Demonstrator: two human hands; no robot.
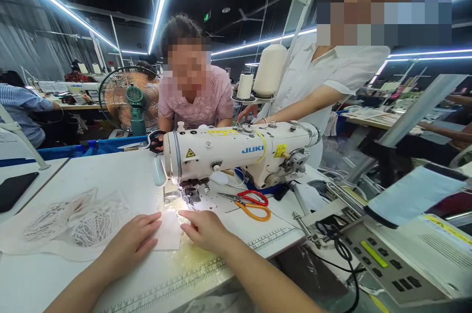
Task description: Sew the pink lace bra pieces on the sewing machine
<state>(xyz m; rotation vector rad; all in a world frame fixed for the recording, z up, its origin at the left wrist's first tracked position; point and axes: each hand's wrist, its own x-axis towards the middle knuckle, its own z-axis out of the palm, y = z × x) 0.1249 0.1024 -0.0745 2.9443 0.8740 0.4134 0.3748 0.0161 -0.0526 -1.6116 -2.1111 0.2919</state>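
A pale bra piece with lace cups point(98, 224) lies spread on the white sewing table, its plain fabric end point(168, 232) reaching toward the needle area. My left hand point(138, 237) rests flat on this fabric, fingers stretched out. At the fabric's right edge is my right hand point(204, 229), index finger and thumb slightly apart, fingertips touching near the edge. Just beyond both hands stands a white JUKI sewing machine point(224, 153), with its lit presser foot point(190, 195) close to my right fingertips. Scissors with red and orange handles point(254, 205) lie right of the needle area.
A person in pink point(197, 92) leans in behind the machine, near black-handled scissors point(157, 140). Another person in white point(306, 87) reaches toward the machine from the right. Thread cones point(270, 70) stand behind it. A control box point(398, 259) and cables are at right, a phone point(16, 190) at left.
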